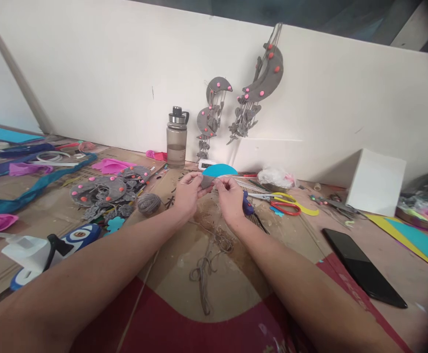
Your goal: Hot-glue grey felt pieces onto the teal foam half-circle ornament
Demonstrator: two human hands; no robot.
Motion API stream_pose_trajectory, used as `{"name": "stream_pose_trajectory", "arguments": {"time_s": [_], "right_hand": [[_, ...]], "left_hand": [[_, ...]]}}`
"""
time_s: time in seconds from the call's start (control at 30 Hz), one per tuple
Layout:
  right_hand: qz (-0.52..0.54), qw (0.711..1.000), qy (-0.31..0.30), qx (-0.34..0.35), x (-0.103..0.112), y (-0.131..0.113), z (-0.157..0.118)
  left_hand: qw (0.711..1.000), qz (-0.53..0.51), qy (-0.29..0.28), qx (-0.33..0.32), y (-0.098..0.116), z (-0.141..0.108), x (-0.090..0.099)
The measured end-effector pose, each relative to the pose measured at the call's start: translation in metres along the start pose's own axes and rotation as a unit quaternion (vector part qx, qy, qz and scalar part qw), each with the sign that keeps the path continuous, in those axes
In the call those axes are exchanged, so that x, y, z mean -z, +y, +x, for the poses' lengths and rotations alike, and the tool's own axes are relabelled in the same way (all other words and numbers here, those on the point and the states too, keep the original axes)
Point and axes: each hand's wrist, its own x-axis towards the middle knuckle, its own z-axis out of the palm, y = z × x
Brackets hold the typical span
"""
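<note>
Near the centre, my left hand (190, 192) pinches a small grey piece (208, 181) beside a blue curved piece (220, 170). My right hand (229, 195) is closed close to the grey piece's right end, its fingertips pinched; a thin strand seems to run between the hands. Loose grey yarn (203, 279) lies on the cardboard below them. A ball of grey yarn (149, 203) rests left of my left hand. Scissors with red and yellow handles (285, 203) lie to the right of my right hand.
A water bottle (176, 142) stands by the white wall, where grey crescent decorations (268, 81) hang. More grey decorated pieces (107, 189) and a power strip (83, 235) lie left. A black phone (363, 267) and a white block (376, 181) are on the right.
</note>
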Motion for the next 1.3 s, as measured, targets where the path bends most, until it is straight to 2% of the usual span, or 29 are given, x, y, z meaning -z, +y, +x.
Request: {"name": "stream_pose_trajectory", "arguments": {"time_s": [0.43, 0.63, 0.93, 1.17, 1.3], "right_hand": [[-0.003, 1.000, 0.029, 0.003, 0.0013, 0.0002, -0.0002], [0.044, 0.999, -0.008, 0.003, 0.0024, -0.0003, 0.0008], [0.156, 0.984, -0.022, -0.087, -0.0009, 0.0003, 0.0010], [0.187, 0.976, -0.040, -0.104, -0.0002, -0.0041, -0.0003], [0.210, 0.969, -0.047, -0.124, 0.0007, -0.0089, -0.0002]], "left_hand": [[1.000, -0.009, -0.011, 0.024, -0.0006, -0.0036, -0.0022], [0.999, -0.014, -0.021, 0.041, -0.0022, -0.0017, -0.0008], [0.998, -0.021, -0.023, 0.059, 0.0021, -0.0033, -0.0013], [0.996, -0.023, -0.018, 0.079, 0.0066, -0.0022, -0.0027], [0.995, -0.026, -0.035, 0.090, 0.0061, 0.0018, 0.0011]]}}
